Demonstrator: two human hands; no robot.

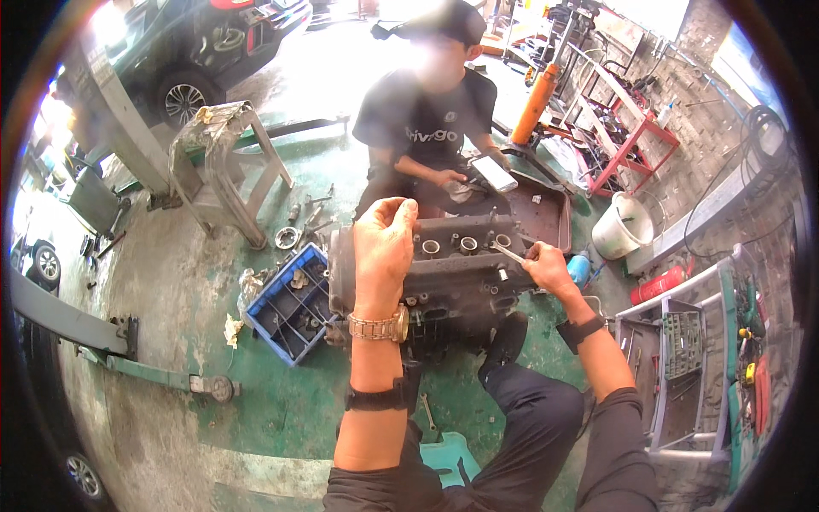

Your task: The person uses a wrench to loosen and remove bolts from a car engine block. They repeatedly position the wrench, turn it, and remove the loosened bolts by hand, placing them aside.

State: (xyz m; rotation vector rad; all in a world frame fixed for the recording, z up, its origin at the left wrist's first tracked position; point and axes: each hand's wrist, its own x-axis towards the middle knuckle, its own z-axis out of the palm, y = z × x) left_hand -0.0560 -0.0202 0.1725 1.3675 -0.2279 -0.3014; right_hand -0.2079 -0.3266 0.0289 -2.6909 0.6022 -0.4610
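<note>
In front of me stands a dark engine block with its cylinder head cover (444,269), a row of round metal-rimmed holes along its top. My left hand (386,243) is raised over its left part, closed, thumb pressed against the curled fingers; what they hold, if anything, is hidden. My right hand (548,267) is wrapped round the lower end of a slim silver wrench (509,253). The wrench slants up and left, its tip close to the rightmost round hole; whether it touches the cover I cannot tell. A small bright metal cylinder (503,275) shows just below.
Opposite sits a co-worker (426,119) holding a white object. A blue divided crate (294,311) is left of the engine, a brown tray (546,209) behind right. A tool trolley (682,367), white bucket (621,226) and red extinguisher (657,286) stand right; a worn step stool (217,162) left.
</note>
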